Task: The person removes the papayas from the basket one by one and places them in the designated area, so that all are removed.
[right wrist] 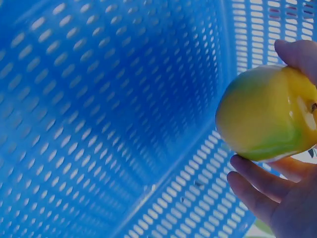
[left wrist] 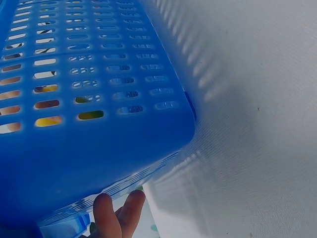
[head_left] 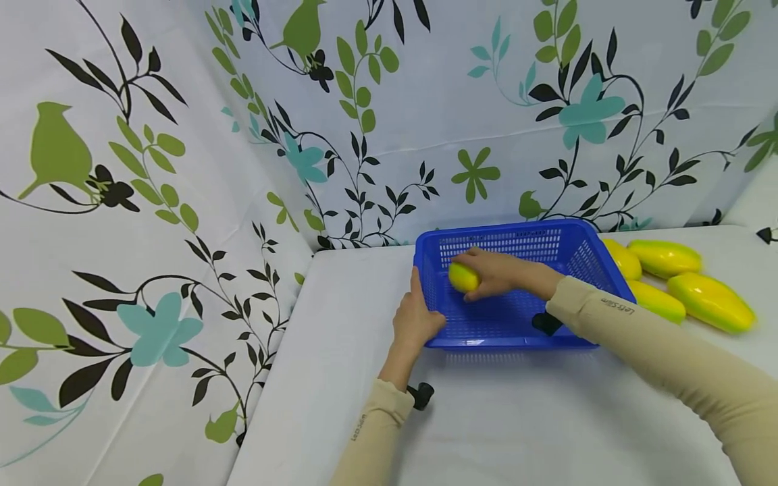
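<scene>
A glossy yellow-green mango [head_left: 462,277] is in my right hand [head_left: 495,271], inside the blue plastic basket [head_left: 516,341], near its left end. In the right wrist view, the thumb and fingers hold the mango [right wrist: 262,114] from two sides, with the basket's slotted wall [right wrist: 188,183] behind it. My left hand [head_left: 415,317] rests at the basket's front left corner, its index finger straight along the left side. The left wrist view shows fingertips [left wrist: 105,213] beside the basket's outer wall [left wrist: 89,153].
Several yellow-green mangoes [head_left: 711,302] lie on the white table [head_left: 358,351] just right of the basket. A patterned cloth [head_left: 389,135] with leaves, flowers and birds hangs behind the table and along its left side.
</scene>
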A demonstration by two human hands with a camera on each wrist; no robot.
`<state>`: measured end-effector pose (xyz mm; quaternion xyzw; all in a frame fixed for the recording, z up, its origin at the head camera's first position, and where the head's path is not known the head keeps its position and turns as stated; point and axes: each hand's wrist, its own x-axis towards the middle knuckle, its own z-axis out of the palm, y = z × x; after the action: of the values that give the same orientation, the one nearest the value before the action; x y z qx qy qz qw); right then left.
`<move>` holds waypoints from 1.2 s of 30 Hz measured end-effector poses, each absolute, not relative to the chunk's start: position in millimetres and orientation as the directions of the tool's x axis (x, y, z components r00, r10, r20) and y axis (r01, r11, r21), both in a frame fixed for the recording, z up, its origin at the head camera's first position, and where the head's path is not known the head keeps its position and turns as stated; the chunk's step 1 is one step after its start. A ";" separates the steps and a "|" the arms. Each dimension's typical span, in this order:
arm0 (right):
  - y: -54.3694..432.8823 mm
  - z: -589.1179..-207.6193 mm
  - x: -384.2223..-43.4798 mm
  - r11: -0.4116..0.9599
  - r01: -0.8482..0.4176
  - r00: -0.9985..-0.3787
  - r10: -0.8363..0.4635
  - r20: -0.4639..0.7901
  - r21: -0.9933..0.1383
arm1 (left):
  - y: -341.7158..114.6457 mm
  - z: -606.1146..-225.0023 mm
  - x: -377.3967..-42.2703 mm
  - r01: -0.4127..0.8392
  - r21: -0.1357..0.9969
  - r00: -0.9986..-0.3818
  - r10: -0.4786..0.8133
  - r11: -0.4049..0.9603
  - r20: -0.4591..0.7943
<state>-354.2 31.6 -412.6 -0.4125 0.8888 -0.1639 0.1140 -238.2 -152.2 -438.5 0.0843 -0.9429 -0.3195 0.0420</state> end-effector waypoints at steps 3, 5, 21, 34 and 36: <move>39.4 -407.6 -353.0 0.609 -0.692 -0.641 -0.765 -0.057 -0.388 | -152.1 -438.6 -237.8 -0.134 0.616 -0.981 -0.191 0.776 0.027; 44.7 -404.5 -351.8 0.613 -0.687 -0.648 -0.760 -0.052 -0.389 | -151.7 -439.7 -237.8 -0.133 0.616 -0.982 -0.189 0.777 0.026; 87.0 -385.1 -333.7 0.625 -0.674 -0.674 -0.738 -0.017 -0.394 | -150.0 -441.1 -238.0 -0.128 0.633 -0.981 -0.189 0.764 0.031; 139.7 -380.3 -324.0 0.640 -0.663 -0.707 -0.706 0.044 -0.388 | -148.7 -441.5 -236.9 -0.124 0.637 -0.981 -0.190 0.761 0.036; 149.6 -376.7 -321.4 0.641 -0.661 -0.712 -0.700 0.057 -0.390 | -147.8 -442.2 -237.6 -0.123 0.636 -0.982 -0.187 0.762 0.034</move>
<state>-321.4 149.6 -376.7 -0.3761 0.9045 -0.1948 0.0495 -237.6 -147.8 -442.2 0.0826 -0.9373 -0.3351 0.0478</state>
